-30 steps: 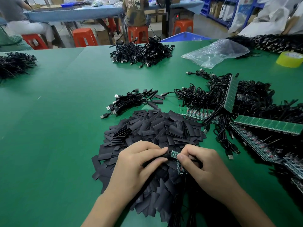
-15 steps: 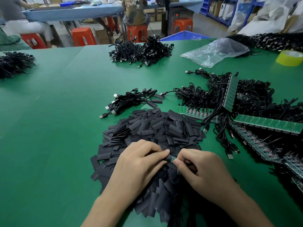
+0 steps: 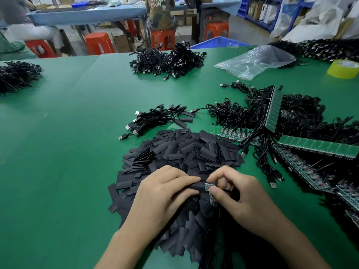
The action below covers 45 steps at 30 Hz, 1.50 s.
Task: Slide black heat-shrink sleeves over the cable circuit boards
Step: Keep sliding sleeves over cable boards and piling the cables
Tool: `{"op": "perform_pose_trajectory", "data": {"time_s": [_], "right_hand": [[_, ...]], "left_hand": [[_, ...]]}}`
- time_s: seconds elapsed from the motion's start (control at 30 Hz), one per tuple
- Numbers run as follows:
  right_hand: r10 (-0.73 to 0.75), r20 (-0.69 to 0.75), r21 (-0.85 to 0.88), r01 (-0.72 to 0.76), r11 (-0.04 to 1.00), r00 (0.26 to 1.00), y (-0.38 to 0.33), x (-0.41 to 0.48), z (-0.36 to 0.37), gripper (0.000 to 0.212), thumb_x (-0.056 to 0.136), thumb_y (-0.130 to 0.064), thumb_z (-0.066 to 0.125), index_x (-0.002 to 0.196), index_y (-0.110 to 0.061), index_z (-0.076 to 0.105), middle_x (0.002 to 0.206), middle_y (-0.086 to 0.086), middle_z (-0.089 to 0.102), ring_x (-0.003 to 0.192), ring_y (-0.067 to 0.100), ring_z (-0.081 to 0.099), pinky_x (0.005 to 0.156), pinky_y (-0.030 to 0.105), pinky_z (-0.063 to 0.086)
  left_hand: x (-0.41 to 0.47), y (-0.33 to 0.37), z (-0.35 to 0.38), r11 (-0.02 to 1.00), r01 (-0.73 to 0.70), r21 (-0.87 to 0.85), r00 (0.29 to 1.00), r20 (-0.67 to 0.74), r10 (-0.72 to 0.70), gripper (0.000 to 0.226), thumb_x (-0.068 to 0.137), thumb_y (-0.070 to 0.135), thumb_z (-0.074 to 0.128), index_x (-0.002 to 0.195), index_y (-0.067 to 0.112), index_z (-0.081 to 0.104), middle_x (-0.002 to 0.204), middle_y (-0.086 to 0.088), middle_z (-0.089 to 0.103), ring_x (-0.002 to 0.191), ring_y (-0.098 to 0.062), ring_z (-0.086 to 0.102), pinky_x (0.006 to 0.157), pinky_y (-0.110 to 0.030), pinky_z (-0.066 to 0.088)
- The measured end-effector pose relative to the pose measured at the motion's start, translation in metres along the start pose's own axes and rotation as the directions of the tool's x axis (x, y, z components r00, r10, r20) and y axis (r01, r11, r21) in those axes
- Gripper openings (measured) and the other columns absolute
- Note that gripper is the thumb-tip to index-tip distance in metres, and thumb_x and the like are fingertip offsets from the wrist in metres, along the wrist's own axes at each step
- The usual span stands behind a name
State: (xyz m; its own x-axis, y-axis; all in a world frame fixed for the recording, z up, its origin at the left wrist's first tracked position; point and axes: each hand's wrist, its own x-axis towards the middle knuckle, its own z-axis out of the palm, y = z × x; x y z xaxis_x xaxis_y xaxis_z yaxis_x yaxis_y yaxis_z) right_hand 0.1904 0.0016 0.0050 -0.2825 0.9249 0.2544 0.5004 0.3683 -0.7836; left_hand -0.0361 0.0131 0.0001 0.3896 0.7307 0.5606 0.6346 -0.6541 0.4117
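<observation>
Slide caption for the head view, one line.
Left hand holds a black heat-shrink sleeve, right hand pinches a circuit board at its mouth, above a pile of loose sleeves on a green table.

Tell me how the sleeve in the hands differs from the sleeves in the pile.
The held sleeve is pinched by the left hand; the pile sleeves lie loose on the table. The held sleeve looks rounded, with a green circuit board at its mouth, pinched by the right hand; the pile sleeves are flat. Both are black.

sleeve pile [image 3: 186, 156] centre of table [image 3: 68, 152]; sleeved cables [image 3: 155, 119] behind it, board strips [image 3: 318, 147] right, tape roll [image 3: 343, 69] far right.
</observation>
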Motion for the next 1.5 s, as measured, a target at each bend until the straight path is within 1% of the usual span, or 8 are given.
{"op": "perform_pose_trajectory", "data": {"time_s": [0.1, 0.23, 0.37, 0.57, 0.83, 1.0, 1.23, 1.5], "right_hand": [[-0.012, -0.05, 0.027, 0.013, 1.0, 0.999, 0.0, 0.0, -0.004, 0.006, 0.09, -0.026, 0.068, 0.091, -0.03, 0.064, 0.079, -0.011, 0.062, 0.076, 0.015, 0.061, 0.068, 0.019, 0.047], [-0.04, -0.121, -0.016, 0.038, 0.999, 0.992, -0.002, -0.001, -0.004, 0.008, 0.089, -0.025, 0.071, 0.084, -0.029, 0.066, 0.077, -0.015, 0.064, 0.071, 0.01, 0.062, 0.063, 0.013, 0.042], [-0.114, -0.134, -0.082, 0.104, 0.991, 0.984, -0.002, 0.0, -0.003, 0.008, 0.089, -0.023, 0.072, 0.085, -0.027, 0.067, 0.082, -0.016, 0.065, 0.075, 0.008, 0.065, 0.064, 0.02, 0.047], [-0.177, -0.139, -0.188, 0.15, 0.971, 0.974, 0.0, 0.0, -0.001, 0.001, 0.091, -0.024, 0.072, 0.089, -0.024, 0.072, 0.086, -0.023, 0.064, 0.081, -0.002, 0.062, 0.07, 0.014, 0.045], [-0.274, -0.138, -0.264, 0.231, 0.936, 0.952, 0.002, -0.001, -0.001, 0.003, 0.092, -0.02, 0.072, 0.093, -0.02, 0.075, 0.091, -0.015, 0.07, 0.085, 0.004, 0.066, 0.073, 0.029, 0.054], [-0.294, -0.147, -0.272, 0.247, 0.93, 0.944, 0.002, -0.001, -0.002, 0.003, 0.093, -0.019, 0.071, 0.092, -0.019, 0.075, 0.09, -0.014, 0.069, 0.083, 0.006, 0.066, 0.071, 0.029, 0.053], [-0.274, -0.148, -0.221, 0.238, 0.946, 0.95, 0.001, -0.002, 0.002, 0.003, 0.093, -0.021, 0.071, 0.093, -0.021, 0.074, 0.09, -0.016, 0.068, 0.085, 0.003, 0.066, 0.073, 0.027, 0.054], [-0.281, -0.167, -0.22, 0.242, 0.945, 0.945, 0.003, -0.001, 0.001, 0.004, 0.092, -0.019, 0.073, 0.094, -0.02, 0.076, 0.092, -0.015, 0.07, 0.088, 0.005, 0.067, 0.074, 0.031, 0.055]], "left_hand": [[0.0, 0.0, -0.001, 0.996, 0.065, -0.063, 0.997, -0.037, -0.068, 0.024, 0.092, 0.035, 0.072, 0.109, 0.019, 0.078, 0.096, 0.01, 0.068, 0.088, -0.01, 0.063, 0.08, -0.024, 0.051], [0.0, 0.003, 0.0, 0.988, 0.107, -0.112, 0.991, -0.062, -0.114, 0.025, 0.091, 0.037, 0.072, 0.108, 0.02, 0.079, 0.097, 0.013, 0.067, 0.091, -0.004, 0.062, 0.083, -0.015, 0.046], [0.0, 0.008, 0.003, 0.982, 0.126, -0.138, 0.989, -0.06, -0.135, 0.024, 0.09, 0.037, 0.073, 0.107, 0.022, 0.079, 0.096, 0.015, 0.066, 0.092, -0.002, 0.062, 0.083, -0.015, 0.047], [-0.001, 0.013, 0.006, 0.968, 0.165, -0.187, 0.981, -0.074, -0.182, 0.022, 0.085, 0.032, 0.077, 0.103, 0.02, 0.08, 0.093, 0.013, 0.068, 0.089, -0.003, 0.064, 0.081, -0.019, 0.049], [0.001, 0.016, 0.005, 0.93, 0.247, -0.273, 0.961, -0.057, -0.272, 0.021, 0.081, 0.025, 0.082, 0.101, 0.021, 0.081, 0.093, 0.013, 0.072, 0.089, -0.008, 0.069, 0.081, -0.019, 0.051], [0.001, 0.014, 0.006, 0.911, 0.251, -0.327, 0.962, -0.024, -0.273, 0.02, 0.082, 0.025, 0.082, 0.102, 0.021, 0.081, 0.093, 0.012, 0.072, 0.089, -0.01, 0.07, 0.081, -0.022, 0.052], [0.003, 0.012, 0.007, 0.924, 0.236, -0.3, 0.968, -0.007, -0.25, 0.021, 0.082, 0.033, 0.081, 0.102, 0.026, 0.08, 0.093, 0.017, 0.07, 0.09, -0.007, 0.068, 0.081, -0.016, 0.049], [0.0, 0.013, 0.006, 0.89, 0.248, -0.382, 0.962, -0.008, -0.272, 0.019, 0.084, 0.026, 0.081, 0.103, 0.024, 0.08, 0.096, 0.013, 0.071, 0.093, -0.015, 0.07, 0.082, -0.021, 0.051]]}}
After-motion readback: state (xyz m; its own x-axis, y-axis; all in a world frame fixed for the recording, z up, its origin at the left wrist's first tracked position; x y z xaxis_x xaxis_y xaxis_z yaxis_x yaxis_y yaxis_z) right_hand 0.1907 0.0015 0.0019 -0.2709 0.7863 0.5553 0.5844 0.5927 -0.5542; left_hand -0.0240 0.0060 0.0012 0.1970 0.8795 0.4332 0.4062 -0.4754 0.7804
